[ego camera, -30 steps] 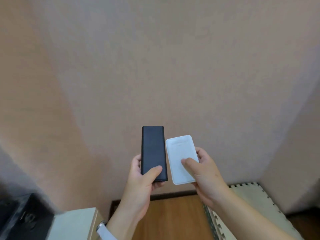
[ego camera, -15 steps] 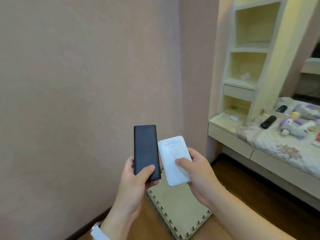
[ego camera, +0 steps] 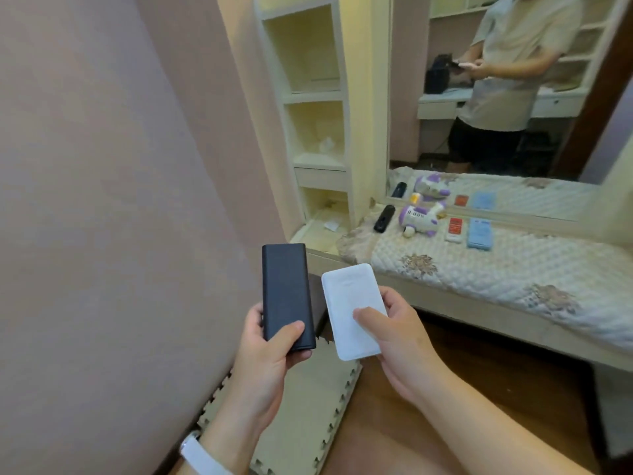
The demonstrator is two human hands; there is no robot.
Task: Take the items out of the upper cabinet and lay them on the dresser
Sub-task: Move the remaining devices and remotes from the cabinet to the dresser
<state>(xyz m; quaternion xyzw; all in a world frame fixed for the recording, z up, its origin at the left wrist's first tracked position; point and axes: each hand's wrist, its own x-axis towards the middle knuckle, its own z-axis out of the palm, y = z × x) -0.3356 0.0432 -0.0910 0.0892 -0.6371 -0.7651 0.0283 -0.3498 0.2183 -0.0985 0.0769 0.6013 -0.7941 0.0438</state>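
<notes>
My left hand [ego camera: 265, 365] grips a long black power bank [ego camera: 286, 293], held upright with the thumb across its lower end. Beside it my right hand [ego camera: 394, 341] holds a white power bank [ego camera: 346, 310], thumb pressed on its face. Both are held in front of me, left of and below the dresser [ego camera: 479, 303]. The dresser top is covered by a quilted cloth [ego camera: 479, 265]. On it lie a black remote [ego camera: 384, 218], a purple and white plush toy [ego camera: 420, 219], a red and white item [ego camera: 455, 229] and a light blue item [ego camera: 480, 233].
Open cream shelves [ego camera: 317, 97] stand at the dresser's left end with small white scraps inside. A large mirror [ego camera: 496, 90] behind the dresser reflects a person. A beige foam puzzle mat [ego camera: 308, 406] lies on the wooden floor [ego camera: 496, 389]. A pink wall [ego camera: 102, 200] fills the left.
The view has swung right from the bare wall to the dresser, shelves and mirror. Both hands keep the same grip on the two power banks.
</notes>
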